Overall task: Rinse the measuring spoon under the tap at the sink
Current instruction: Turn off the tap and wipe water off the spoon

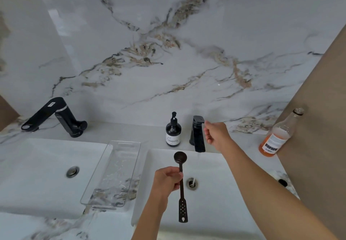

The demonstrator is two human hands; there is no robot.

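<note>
My left hand (167, 181) grips the handle of a dark measuring spoon (181, 185), bowl pointing away, perforated flat end toward me. It hovers over the right white sink (234, 193), left of the black tap (198, 134). A thin stream of water runs from the spout down to the drain (192, 183); the spoon's bowl is beside the stream, not in it. My right hand (216, 132) is just right of the tap's lever, fingers loosely curled, holding nothing.
A black soap pump bottle (173, 132) stands left of the tap. A clear tray (114, 172) lies between the two sinks. A second sink (37, 174) and black tap (56, 117) are at left. An open bottle of orange liquid (277, 136) stands at right by a brown wall.
</note>
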